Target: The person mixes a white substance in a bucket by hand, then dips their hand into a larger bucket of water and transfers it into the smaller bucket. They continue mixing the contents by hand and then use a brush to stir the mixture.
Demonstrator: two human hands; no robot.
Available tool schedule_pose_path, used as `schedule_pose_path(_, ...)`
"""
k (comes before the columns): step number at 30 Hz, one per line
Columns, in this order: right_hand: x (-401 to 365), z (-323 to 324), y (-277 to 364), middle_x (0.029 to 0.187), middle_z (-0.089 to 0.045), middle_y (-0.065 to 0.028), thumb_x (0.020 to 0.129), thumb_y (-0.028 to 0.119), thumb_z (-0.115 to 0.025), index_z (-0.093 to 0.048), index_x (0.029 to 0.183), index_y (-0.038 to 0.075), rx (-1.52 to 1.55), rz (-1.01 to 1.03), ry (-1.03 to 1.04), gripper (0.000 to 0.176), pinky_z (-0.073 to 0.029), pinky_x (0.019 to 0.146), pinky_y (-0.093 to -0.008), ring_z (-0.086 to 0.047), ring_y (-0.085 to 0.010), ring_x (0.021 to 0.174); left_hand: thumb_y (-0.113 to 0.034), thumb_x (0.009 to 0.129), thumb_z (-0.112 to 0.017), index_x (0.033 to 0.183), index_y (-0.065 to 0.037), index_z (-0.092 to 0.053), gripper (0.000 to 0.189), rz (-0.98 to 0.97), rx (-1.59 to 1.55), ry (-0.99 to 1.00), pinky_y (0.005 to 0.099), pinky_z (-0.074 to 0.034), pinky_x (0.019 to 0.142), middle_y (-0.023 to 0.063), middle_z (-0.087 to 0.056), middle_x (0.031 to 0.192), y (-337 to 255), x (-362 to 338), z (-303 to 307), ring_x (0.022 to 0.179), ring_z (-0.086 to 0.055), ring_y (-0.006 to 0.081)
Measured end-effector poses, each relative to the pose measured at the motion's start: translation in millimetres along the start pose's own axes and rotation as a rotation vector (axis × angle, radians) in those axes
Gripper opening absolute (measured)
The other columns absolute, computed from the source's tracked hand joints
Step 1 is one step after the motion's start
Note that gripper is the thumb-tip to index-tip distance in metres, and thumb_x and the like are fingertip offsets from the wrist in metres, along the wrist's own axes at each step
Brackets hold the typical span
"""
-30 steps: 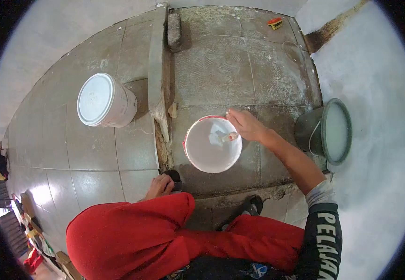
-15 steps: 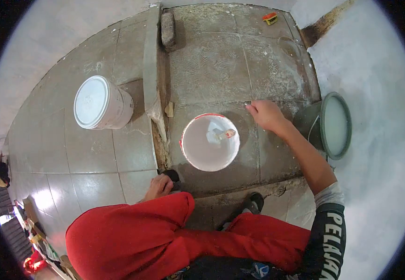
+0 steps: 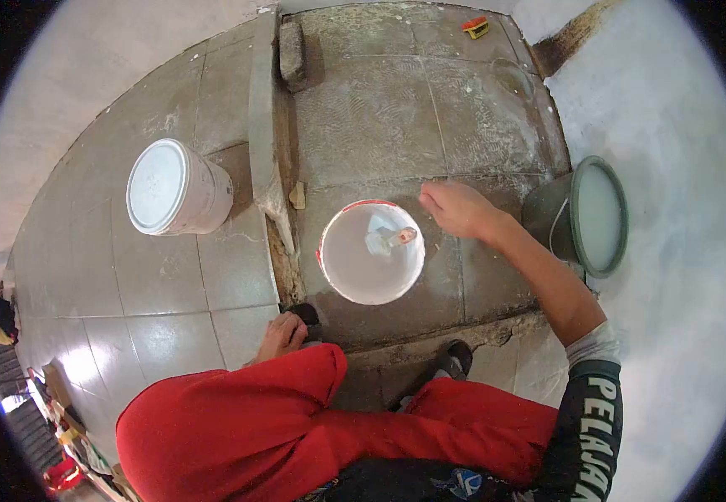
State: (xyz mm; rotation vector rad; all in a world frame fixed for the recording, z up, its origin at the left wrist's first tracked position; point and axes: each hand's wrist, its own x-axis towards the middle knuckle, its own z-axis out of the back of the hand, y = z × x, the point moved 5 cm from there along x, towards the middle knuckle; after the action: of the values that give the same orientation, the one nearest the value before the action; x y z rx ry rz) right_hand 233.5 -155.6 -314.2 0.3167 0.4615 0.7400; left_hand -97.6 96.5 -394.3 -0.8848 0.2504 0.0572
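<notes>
My right hand (image 3: 456,209) hovers over the tiles just right of a white bucket (image 3: 323,259) with a reddish rim. Its fingers are pinched together, and what they hold, if anything, is hidden. Inside that bucket a brush (image 3: 405,237) leans with its worn handle end up, above pale liquid. My left hand (image 3: 282,336) hangs beyond my red-trousered knee with its fingers curled in, close to a dark shoe (image 3: 304,315). Nothing shows in that left hand.
Right, against the wall, a green bucket (image 3: 580,219) holds cloudy liquid. A lidded white pail (image 3: 180,188) stands left, past a raised concrete ledge (image 3: 264,125). A stone block (image 3: 292,55) and a red-and-yellow scrub brush (image 3: 475,28) lie farther off. Another person (image 3: 0,318) is at far left.
My right hand has moved left, closer to the white bucket, and its fingers have turned inward. The view has shifted slightly; my left hand stays by the knee.
</notes>
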Motion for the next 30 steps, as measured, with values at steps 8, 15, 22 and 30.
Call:
schedule_pose_path(8,3,-18,34,0.083,-0.064,-0.0226,0.100,0.036,-0.043,-0.056,0.092,0.001,-0.131,0.129,0.105,0.038,-0.047,0.071,-0.0521,-0.063,-0.0424,0.081,-0.014,0.091,-0.057,0.086,-0.002,-0.054,0.013,0.013,-0.008,-0.004,0.0473,-0.041,0.071,0.0154,-0.056,0.085,-3,3,3,0.085,-0.054,0.0382)
schedule_pose_path(15,6,-19,35,0.074,-0.064,-0.0200,0.096,0.032,-0.048,-0.060,0.086,0.003,-0.080,0.209,0.053,0.033,-0.046,0.066,-0.0528,-0.062,-0.0423,0.073,-0.015,0.092,-0.056,0.086,-0.002,-0.054,0.014,0.001,-0.034,-0.023,0.0471,-0.042,0.071,0.0148,-0.055,0.083,-3,1,1,0.084,-0.054,0.0379)
schedule_pose_path(22,7,-25,24,0.071,-0.057,-0.0224,0.094,0.025,-0.055,-0.056,0.081,0.001,0.205,0.262,0.002,0.027,-0.041,0.059,-0.0480,-0.054,-0.0404,0.063,-0.017,0.094,-0.055,0.086,-0.003,-0.055,0.016,0.026,-0.031,-0.011,0.0470,-0.042,0.073,0.0145,-0.055,0.083,-6,3,3,0.084,-0.054,0.0375)
schedule_pose_path(30,8,-28,18,0.069,-0.056,-0.0183,0.094,0.026,-0.056,-0.056,0.081,0.000,0.383,0.191,0.079,0.029,-0.040,0.057,-0.0441,-0.051,-0.0309,0.059,-0.015,0.091,-0.057,0.084,-0.003,-0.053,0.014,-0.019,-0.013,-0.039,0.0436,-0.042,0.072,0.0131,-0.054,0.083,1,2,-1,0.081,-0.054,0.0351)
